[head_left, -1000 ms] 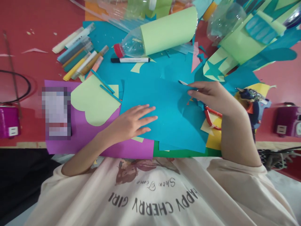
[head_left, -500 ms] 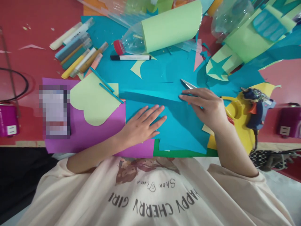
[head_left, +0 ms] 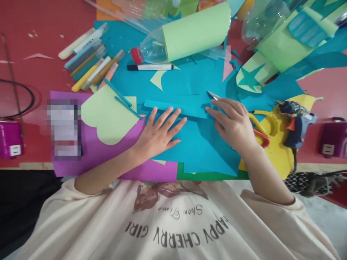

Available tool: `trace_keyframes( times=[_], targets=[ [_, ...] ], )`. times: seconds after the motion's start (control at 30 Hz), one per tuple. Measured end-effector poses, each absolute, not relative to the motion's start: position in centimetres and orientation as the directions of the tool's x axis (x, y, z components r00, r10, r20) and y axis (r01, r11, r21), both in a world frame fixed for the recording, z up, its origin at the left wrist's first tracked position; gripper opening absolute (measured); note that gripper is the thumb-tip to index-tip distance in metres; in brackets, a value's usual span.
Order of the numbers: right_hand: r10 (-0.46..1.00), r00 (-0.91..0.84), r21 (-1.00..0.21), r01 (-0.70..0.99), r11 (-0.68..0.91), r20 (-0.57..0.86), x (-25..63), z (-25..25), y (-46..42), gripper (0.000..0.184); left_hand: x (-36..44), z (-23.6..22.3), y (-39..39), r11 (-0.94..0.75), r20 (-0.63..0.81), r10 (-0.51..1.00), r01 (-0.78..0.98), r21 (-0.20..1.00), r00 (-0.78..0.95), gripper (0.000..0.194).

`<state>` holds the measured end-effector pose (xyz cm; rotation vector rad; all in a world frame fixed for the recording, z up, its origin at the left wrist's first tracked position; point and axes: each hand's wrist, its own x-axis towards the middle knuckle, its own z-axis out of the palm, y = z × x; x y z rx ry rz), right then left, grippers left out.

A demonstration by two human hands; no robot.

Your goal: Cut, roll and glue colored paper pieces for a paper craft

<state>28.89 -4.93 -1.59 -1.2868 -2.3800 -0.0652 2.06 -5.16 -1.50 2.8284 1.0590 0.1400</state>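
Note:
A narrow blue paper strip (head_left: 187, 109) lies folded or slightly raised on a large blue paper sheet (head_left: 206, 144). My left hand (head_left: 158, 136) rests flat with fingers spread, its fingertips at the strip's lower edge. At the strip's right end is my right hand (head_left: 234, 122), fingers stretched and a little apart, fingertips touching or just above the paper. Beneath that hand lie scissors: a blade tip (head_left: 212, 95) sticks out above it and yellow and red handles (head_left: 264, 139) show to its right. Left of the strip is a pale green paper heart (head_left: 108, 115) with thin blue paper rolls on it.
Several markers (head_left: 86, 61) lie at the upper left. A bottle wrapped in green paper (head_left: 195, 32) lies behind a black-and-white marker (head_left: 154, 67). A glue gun (head_left: 296, 124) rests on yellow paper at right; a phone (head_left: 65, 130) lies at left on purple paper.
My left hand has moved up and slightly left, onto the strip's lower edge. The blue strip lies lower and flatter. My right hand has shifted slightly left, uncovering more of the scissor handles.

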Motion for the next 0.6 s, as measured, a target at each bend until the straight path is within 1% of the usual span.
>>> trace_keyframes(
  times=[0.07,0.13,0.27,0.33,0.4,0.5,0.6],
  targets=[
    [0.805,-0.466,-0.155,0.823,0.547,0.368,27.8,-1.4,-5.7,0.035,2.2,-1.7,-5.4,-0.746,0.061,0.662,0.649,0.150,0.747,0.058],
    [0.827,-0.455,-0.182,0.829,0.529,0.330,26.4,-1.5,-6.8,0.041,2.4,-1.8,-5.7,-0.742,0.072,0.667,0.652,0.156,0.742,0.057],
    [0.865,-0.457,-0.233,0.836,0.497,0.206,24.1,-2.0,-8.6,0.062,2.6,-1.9,-6.4,-0.735,0.058,0.674,0.659,0.162,0.737,0.058],
    [0.875,-0.454,-0.244,0.841,0.483,0.167,23.7,-2.3,-9.1,0.069,2.7,-2.0,-7.0,-0.736,0.047,0.670,0.655,0.170,0.741,0.059],
    [0.876,-0.453,-0.231,0.845,0.482,0.167,23.6,-2.4,-9.3,0.072,2.8,-1.8,-7.7,-0.734,0.029,0.670,0.656,0.177,0.742,0.060],
    [0.863,-0.468,-0.207,0.840,0.501,0.189,23.7,-2.4,-9.5,0.069,3.0,-1.5,-8.4,-0.721,-0.012,0.680,0.672,0.168,0.733,0.059],
    [0.858,-0.477,-0.216,0.832,0.510,0.188,23.8,-2.5,-9.5,0.066,3.0,-1.0,-8.3,-0.719,-0.005,0.685,0.678,0.153,0.728,0.059]
  ],
)
